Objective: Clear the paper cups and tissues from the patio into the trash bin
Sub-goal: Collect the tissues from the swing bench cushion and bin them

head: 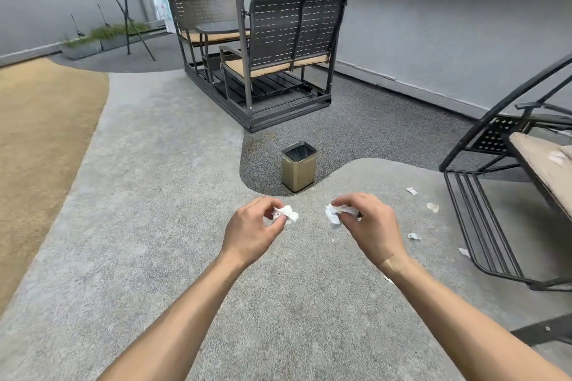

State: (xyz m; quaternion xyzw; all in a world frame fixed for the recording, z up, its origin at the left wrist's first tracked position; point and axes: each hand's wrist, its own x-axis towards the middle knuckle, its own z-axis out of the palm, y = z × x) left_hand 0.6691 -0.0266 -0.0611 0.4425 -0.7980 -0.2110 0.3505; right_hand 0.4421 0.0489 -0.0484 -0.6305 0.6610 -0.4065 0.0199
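Observation:
My left hand (252, 232) pinches a crumpled white tissue (287, 213) between thumb and fingers. A second crumpled tissue (334, 215) is pinched in my right hand (376, 226). Both hands are held out in front of me above the grey patio floor. The gold trash bin (298, 168), open at the top with a dark liner, stands on the floor just beyond and between my hands. Several tissue scraps lie on the floor to the right, one (411, 191) near the bin, another (432, 207) beside it, another (413, 236) closer to me.
A black metal glider bench set (278, 40) stands behind the bin. A black swing seat (526, 164) with a beige cushion and footrest fills the right side. A clothes rack (130, 9) and planters (82, 48) stand far left, beside tan turf (40, 133).

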